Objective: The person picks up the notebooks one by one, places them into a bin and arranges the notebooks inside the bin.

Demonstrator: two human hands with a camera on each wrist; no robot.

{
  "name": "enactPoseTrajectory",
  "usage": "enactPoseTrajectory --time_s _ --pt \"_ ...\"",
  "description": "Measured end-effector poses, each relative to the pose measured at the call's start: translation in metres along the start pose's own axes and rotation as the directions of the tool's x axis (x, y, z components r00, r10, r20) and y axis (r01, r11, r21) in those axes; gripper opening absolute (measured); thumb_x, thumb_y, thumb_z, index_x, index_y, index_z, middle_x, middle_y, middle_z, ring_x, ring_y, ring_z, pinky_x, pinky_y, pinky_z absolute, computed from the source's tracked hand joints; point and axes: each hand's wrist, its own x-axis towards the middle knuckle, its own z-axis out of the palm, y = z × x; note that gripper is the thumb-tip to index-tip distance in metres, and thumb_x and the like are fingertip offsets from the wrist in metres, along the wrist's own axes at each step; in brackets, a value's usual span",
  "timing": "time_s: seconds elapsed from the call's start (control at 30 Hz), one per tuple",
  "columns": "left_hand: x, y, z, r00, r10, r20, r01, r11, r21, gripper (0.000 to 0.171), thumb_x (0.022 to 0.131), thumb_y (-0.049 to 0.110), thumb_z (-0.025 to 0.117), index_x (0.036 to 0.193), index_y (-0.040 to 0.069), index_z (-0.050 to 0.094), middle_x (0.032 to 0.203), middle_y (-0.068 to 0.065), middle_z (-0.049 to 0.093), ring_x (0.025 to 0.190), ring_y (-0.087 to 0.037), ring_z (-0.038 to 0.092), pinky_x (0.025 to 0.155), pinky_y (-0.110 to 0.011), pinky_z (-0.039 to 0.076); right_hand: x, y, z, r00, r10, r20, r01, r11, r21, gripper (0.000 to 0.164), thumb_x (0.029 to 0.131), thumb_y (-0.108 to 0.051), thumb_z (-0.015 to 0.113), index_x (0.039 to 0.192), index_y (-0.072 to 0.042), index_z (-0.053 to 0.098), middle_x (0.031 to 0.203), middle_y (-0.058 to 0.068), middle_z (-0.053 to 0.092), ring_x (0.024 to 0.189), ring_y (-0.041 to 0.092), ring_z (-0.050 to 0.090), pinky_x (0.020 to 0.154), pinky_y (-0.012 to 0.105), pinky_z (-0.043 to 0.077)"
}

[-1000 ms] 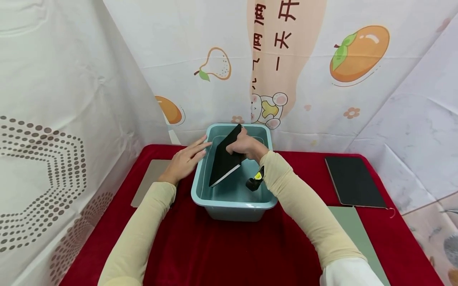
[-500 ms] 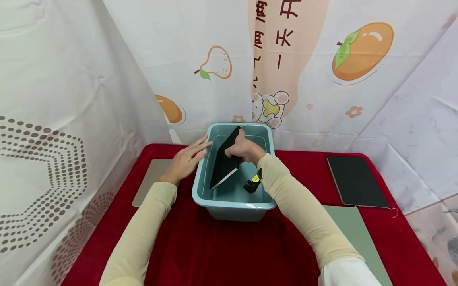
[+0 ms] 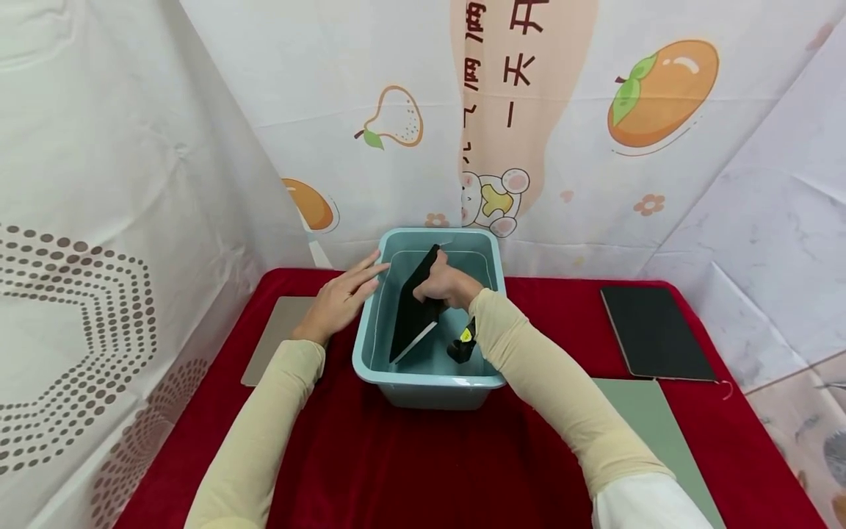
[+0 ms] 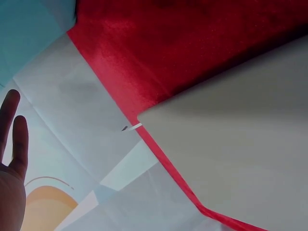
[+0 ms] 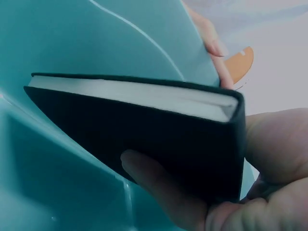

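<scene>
The right hand pinches a black hardcover book, which is tilted inside the blue-green plastic tub, nearer its left rim, white page edges showing. The left hand grasps nothing, its fingers extended at the tub's left rim. The tub stands toward the far edge of the red-covered tabletop, with a grey notebook by the left edge, a black notebook near the far right corner and a green notebook nearer the front, partly behind the right sleeve.
</scene>
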Motion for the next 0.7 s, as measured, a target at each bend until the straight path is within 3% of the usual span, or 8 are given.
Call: enactPoseTrajectory --time_s 0.3,0.5,0.7 --pt "-0.0008 -0.0009 -0.0003 1.0 0.02 -0.023 -0.02 1.0 -0.002 0.044 0.107 0.056 0.037 0.15 0.051 0.044 0.165 0.027 0.027 0.151 -0.019 0.04 0.118 -0.059 0.038 0.0027 0.003 0.0025 1.0 0.014 0.02 -0.014 1.0 0.003 0.111 0.09 0.004 0.055 0.158 -0.022 -0.03 0.099 0.013 0.048 0.063 0.024 0.049 0.069 0.04 0.049" --pt "-0.0017 -0.0015 -0.0008 0.999 0.022 -0.024 -0.022 1.0 0.005 0.044 0.107 0.053 0.038 0.151 0.048 0.045 0.165 0.027 0.026 0.152 -0.021 0.04 0.118 -0.06 0.037 0.0052 0.0047 0.0053 0.999 0.019 0.029 -0.019 1.0 0.002 0.112 0.09 0.004 0.055 0.158 -0.019 -0.031 0.135 0.023 0.046 0.071 0.027 0.055 0.069 0.039 0.052" --pt "-0.0003 0.0012 -0.0003 1.0 0.014 -0.009 -0.014 1.0 -0.001 0.044 0.108 0.053 0.037 0.151 0.048 0.044 0.165 0.028 0.025 0.152 -0.019 0.038 0.119 -0.059 0.036 0.0083 0.0084 0.0067 0.999 0.04 0.022 -0.041 0.999 0.032 0.111 0.089 0.006 0.055 0.157 -0.014 -0.03 0.149 0.026 0.033 0.086 0.031 0.057 0.07 0.038 0.052"
